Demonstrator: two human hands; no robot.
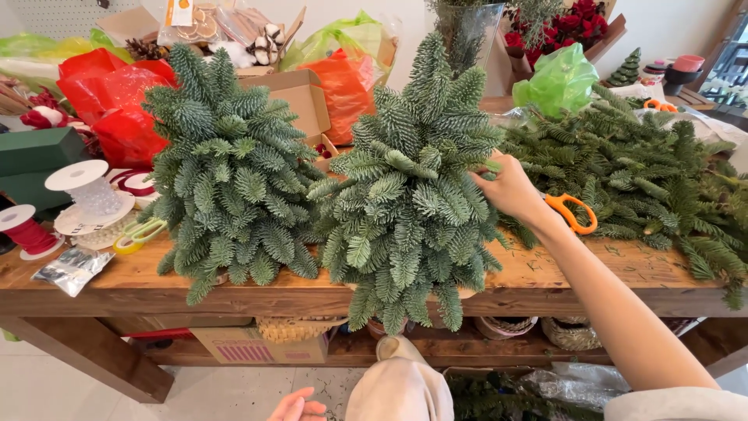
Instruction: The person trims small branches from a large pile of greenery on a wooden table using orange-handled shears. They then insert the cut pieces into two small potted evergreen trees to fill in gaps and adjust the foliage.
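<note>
Right hand [510, 187]: reaching far across the table, fingers pinched together on a sprig at the right flank of the bushy cone-shaped fir-branch tree [409, 203]; arm bare to a pale sleeve at near right
Left hand [296, 408]: low at the near edge, above the floor, fingers loosely curled; whether closed on anything, cannot tell
Held tree: mid-table, standing upright near the front edge; short stiff blue-green needles, dense layered tips drooping past the table edge
Second fir-branch tree [230, 175]: just left of the first, same needled texture, rounder outline, tips touching its neighbour
Thick wooden plank table [623, 273]: warm brown, worn grain, needle scraps scattered
Orange-handled scissors [573, 212]: lying just right of the wrist, partly hidden behind it
Loose heap of green fir cuttings [647, 168]: far right, flat feathery sprays
Crumpled green plastic bag [557, 78]: far, behind the cuttings
Red glossy plastic bags [117, 93]: far left, wrinkled
Open brown cardboard box [300, 97]: between the trees, far side
White spool of clear beads [87, 191]: left; red ribbon spool [25, 230] nearer the left edge
In the way: the drooping lower boughs, hiding the shelf below
</note>
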